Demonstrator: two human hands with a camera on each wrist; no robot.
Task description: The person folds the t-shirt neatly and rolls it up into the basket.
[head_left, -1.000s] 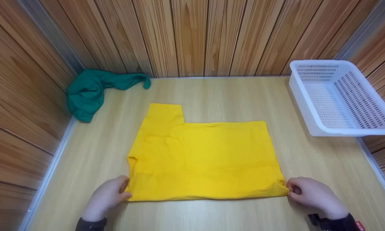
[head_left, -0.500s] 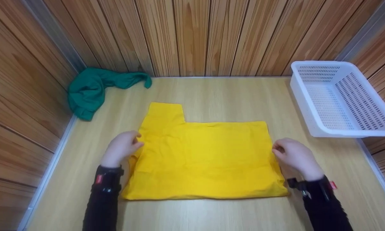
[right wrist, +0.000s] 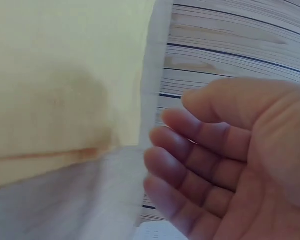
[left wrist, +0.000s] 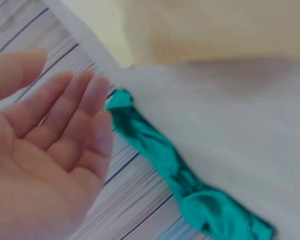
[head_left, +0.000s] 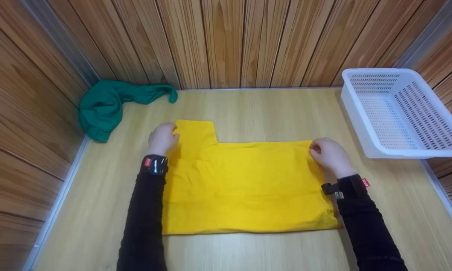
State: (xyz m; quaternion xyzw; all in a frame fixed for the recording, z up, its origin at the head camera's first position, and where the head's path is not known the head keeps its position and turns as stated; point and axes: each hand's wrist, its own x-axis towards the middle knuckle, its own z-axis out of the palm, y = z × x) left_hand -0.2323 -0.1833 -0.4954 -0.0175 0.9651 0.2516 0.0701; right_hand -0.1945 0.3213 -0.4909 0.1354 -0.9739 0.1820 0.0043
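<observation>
A yellow T-shirt (head_left: 259, 177) lies flat and folded in half, its sleeve sticking up at the top left. My left hand (head_left: 162, 138) is beside the sleeve's outer edge. In the left wrist view that hand (left wrist: 55, 135) has loosely bent fingers and an empty palm, with the shirt (left wrist: 220, 30) looking pale beyond it. At the shirt's upper right corner is my right hand (head_left: 330, 153), thumb and fingertips right by the edge. The right wrist view shows its relaxed fingers (right wrist: 177, 167) with nothing between them, apart from the shirt corner (right wrist: 65, 65).
Crumpled green cloth (head_left: 101, 109) lies against the walls in the back left corner. A white perforated basket (head_left: 421, 153) stands at the back right, beyond my right hand. Wood-plank walls (head_left: 226, 45) border the pale wooden tabletop (head_left: 271, 113) at the back and sides.
Both hands have let go of the shirt's near corners and moved away from me, up along its sides to the far corners. The near left edge has flattened; the shirt otherwise stays in place.
</observation>
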